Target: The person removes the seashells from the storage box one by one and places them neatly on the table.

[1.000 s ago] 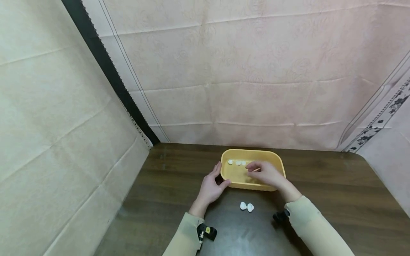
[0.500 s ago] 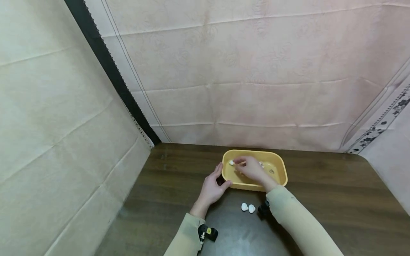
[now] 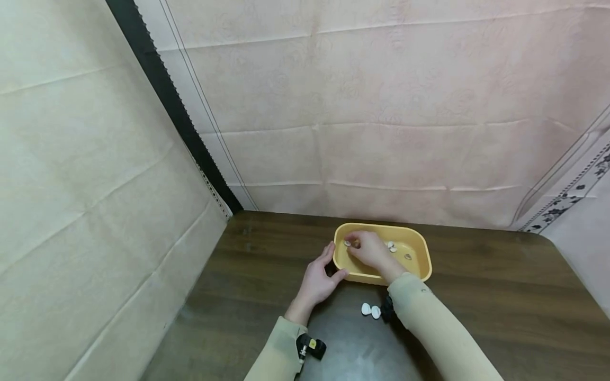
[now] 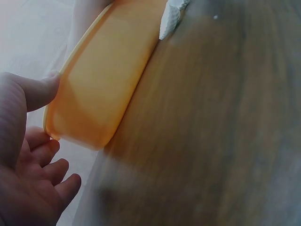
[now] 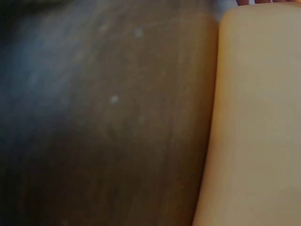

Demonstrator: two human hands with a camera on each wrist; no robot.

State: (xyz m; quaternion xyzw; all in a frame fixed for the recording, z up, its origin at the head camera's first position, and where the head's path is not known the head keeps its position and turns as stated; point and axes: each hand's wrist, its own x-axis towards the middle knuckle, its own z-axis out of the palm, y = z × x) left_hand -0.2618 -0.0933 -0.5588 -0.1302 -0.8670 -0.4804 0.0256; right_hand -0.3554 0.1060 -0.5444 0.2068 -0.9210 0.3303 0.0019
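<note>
A pale pinkish cloth [image 3: 371, 106] hangs across the far side, with a creamy cloth [image 3: 95, 185] to the left and a black strip [image 3: 172, 95] running between them. Below spreads a dark brown wood-grain counter [image 3: 267, 254]. Two arms in pale sleeves [image 3: 438, 328] reach in from the near side. A yellow rectangular tray [image 3: 415, 238] with rounded corners lies flat near the far edge of the counter.

The left hand [image 3: 316, 279] holds the tray's near left corner, its grip narrow, thumb against the near wall and fingers at the left side. The right hand [image 3: 373, 250] is inside the tray, fingers curled in toward its far left part; whether that grip pinches anything cannot be told.

A black wrist device [image 3: 312, 346] sits on the left sleeve. Two small white rounded pieces [image 3: 366, 309] lie side by side on the counter, just near of the tray. Inside it, a tiny white piece [image 3: 347, 243] shows at the right fingertips, a white cluster [image 3: 392, 246] lies right of that hand, and a greyish piece [image 3: 407, 256] lies farther right.
</note>
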